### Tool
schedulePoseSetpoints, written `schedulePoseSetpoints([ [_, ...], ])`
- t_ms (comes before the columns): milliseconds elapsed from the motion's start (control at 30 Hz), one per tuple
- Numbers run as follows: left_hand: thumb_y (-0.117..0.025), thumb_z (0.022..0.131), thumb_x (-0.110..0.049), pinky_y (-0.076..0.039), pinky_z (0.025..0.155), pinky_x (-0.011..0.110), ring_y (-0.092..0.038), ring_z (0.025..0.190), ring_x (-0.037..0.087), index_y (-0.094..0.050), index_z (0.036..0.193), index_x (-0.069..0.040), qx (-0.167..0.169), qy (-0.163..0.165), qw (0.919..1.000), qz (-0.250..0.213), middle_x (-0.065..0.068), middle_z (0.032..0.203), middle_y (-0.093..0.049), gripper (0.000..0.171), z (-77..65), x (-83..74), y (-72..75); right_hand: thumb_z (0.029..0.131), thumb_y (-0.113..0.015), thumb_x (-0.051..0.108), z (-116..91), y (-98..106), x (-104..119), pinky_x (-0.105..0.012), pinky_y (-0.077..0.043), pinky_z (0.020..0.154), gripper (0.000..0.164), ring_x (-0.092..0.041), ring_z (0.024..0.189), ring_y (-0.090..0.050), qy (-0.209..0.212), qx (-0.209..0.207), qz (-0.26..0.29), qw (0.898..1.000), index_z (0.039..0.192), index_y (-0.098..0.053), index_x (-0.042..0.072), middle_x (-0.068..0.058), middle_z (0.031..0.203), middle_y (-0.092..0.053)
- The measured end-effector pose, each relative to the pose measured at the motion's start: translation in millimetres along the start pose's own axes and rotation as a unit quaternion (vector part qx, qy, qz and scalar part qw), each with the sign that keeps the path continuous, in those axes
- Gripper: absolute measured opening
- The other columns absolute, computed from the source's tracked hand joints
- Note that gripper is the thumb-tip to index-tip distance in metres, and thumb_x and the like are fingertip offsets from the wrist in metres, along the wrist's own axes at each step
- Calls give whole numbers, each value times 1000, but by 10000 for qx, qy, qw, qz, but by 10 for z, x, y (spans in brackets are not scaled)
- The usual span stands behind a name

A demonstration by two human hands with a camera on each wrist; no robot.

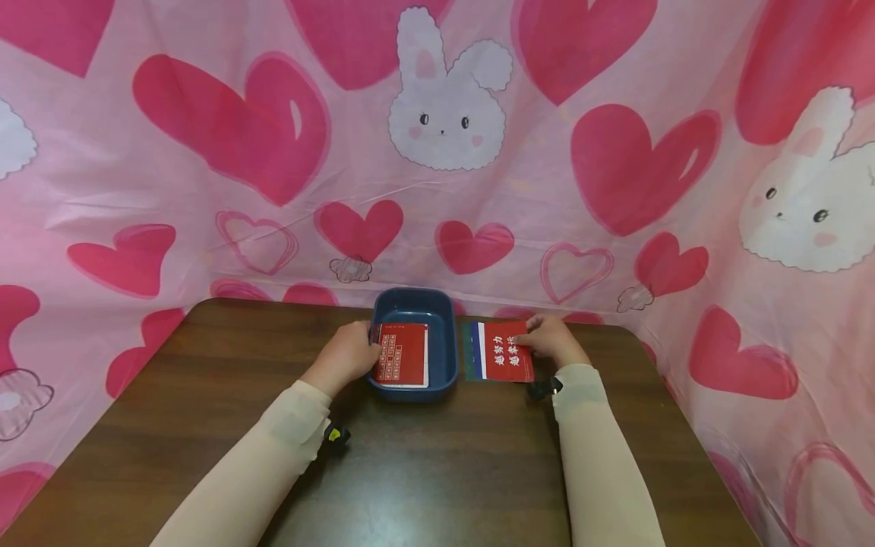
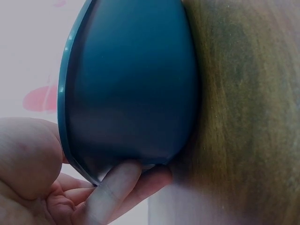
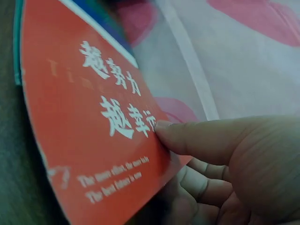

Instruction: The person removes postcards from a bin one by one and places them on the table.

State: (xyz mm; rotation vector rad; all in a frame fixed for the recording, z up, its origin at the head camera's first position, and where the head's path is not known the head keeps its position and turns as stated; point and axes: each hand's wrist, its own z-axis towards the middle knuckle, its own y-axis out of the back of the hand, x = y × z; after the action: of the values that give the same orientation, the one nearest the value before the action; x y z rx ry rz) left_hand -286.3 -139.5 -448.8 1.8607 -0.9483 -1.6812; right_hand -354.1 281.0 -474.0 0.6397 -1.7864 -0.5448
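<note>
A deep blue plastic basin [image 1: 413, 395] stands toward the back of the wooden table. Its left rim is gripped by my left hand [image 1: 352, 351]; in the left wrist view, fingers [image 2: 115, 187] curl against the basin's outer wall [image 2: 136, 93]. Inside the basin lies a red booklet [image 1: 410, 363] with a printed grid of characters. To the right of the basin, my right hand [image 1: 552, 340] pinches the right edge of another red booklet [image 1: 502, 371], printed with white Chinese characters. The right wrist view shows the thumb [image 3: 197, 138] on this booklet's cover, its sheet bowed.
A dark green booklet or sheet [image 1: 470, 368] and a blue-and-white edge [image 1: 478, 342] show at the left of the right-hand booklet. Behind the table [image 1: 437, 471] hangs a pink curtain [image 1: 369, 175] with hearts and rabbits, close to the basin's far side.
</note>
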Motion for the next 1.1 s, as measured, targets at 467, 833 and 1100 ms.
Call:
schedulePoseSetpoints([
  [467, -71, 109, -21, -66, 100, 55, -73, 100, 31, -68, 143, 1, -10, -32, 10000, 2, 17, 123, -79, 41, 1, 16, 2, 97, -89, 26, -67, -72, 129, -56, -63, 105, 45, -39, 114, -67, 48, -406, -816, 9958, 126, -67, -1, -25, 130, -72],
  [833, -71, 109, -21, -66, 103, 57, -73, 103, 31, -66, 147, 2, 16, 22, 10000, 4, 19, 128, -79, 45, -6, 21, 12, 101, -85, 26, -33, -83, 140, -49, -69, 94, 46, -38, 105, -73, -157, -194, -837, 9962, 131, -65, -3, -26, 131, -71],
  [1100, -71, 109, -22, -66, 103, 56, -73, 102, 30, -68, 145, 1, -15, -24, 10000, 59, 18, 126, -79, 43, -6, 21, 7, 101, -80, 35, -121, -10, 296, -49, -60, 93, 39, -36, 106, -65, 652, -386, -1037, 9917, 119, -72, 2, -22, 119, -74],
])
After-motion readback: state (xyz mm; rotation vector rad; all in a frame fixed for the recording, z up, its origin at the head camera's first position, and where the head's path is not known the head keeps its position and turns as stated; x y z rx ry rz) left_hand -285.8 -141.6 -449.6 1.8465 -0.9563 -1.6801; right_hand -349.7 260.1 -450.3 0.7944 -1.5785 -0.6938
